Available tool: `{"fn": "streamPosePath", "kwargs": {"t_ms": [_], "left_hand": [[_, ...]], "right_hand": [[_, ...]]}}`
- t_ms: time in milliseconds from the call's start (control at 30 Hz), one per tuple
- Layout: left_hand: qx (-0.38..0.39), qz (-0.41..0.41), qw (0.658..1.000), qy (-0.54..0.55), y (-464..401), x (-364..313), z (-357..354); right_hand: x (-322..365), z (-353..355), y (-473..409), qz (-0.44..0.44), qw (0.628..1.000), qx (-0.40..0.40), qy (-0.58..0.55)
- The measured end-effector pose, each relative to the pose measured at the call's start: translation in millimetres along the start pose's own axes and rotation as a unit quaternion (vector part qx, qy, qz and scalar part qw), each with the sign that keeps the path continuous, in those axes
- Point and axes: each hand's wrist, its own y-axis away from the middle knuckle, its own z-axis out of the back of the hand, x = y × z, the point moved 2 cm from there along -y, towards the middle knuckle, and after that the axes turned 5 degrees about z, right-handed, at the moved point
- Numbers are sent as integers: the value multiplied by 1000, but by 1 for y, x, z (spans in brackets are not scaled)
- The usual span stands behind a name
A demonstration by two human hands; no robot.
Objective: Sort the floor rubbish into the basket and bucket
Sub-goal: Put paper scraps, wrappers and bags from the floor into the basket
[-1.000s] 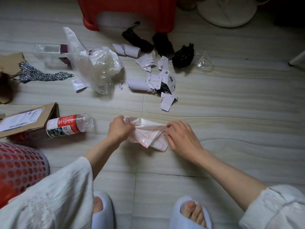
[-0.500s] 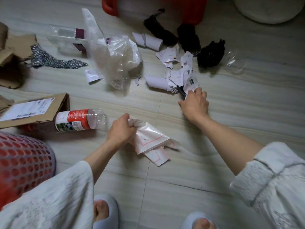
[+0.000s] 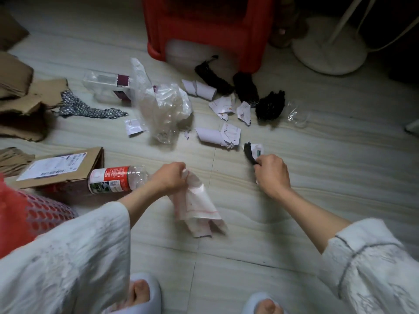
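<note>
Left hand (image 3: 169, 177) is fisted around the top of a bunch of white plastic bags (image 3: 197, 207), which hang below the knuckles with their loose ends trailing toward the slippers. Right hand (image 3: 272, 175) is closed too, fingers pinched on a thin black scrap (image 3: 249, 154) whose long axis runs up and to the left out of the grip, a small printed paper (image 3: 257, 148) lying right against it (whether that paper is also caught in the fingers, I cannot tell). Now the relation that matters: the red mesh basket (image 3: 38, 214) sits down at the left, past the left wrist and close beside that sleeve, so the left hand is clearly the nearer one for a drop, while the right would have to cross the body. The remaining torn papers (image 3: 229, 132) lie just beyond the right fingertips, with the black clumps (image 3: 269, 107) further out, near the red stool (image 3: 208, 30). A labelled bottle (image 3: 115, 179) lies on its side just left of the left fist. No bucket is clearly in view.
</note>
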Motion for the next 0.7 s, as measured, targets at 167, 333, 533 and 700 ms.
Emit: {"fn": "streamPosePath", "kwargs": {"t_ms": [167, 333, 533, 700], "left_hand": [[-32, -70, 997, -29, 45, -52, 82], [-131, -139, 980, 48, 140, -46, 132], [-232, -111, 961, 98, 241, 34, 199], [-307, -11, 931, 196, 289, 135, 232]], "right_hand": [[32, 73, 33, 55, 997, -58, -1], [90, 135, 85, 104, 989, -101, -20], [198, 170, 153, 229, 967, -101, -38], [290, 153, 197, 351, 935, -43, -18]]}}
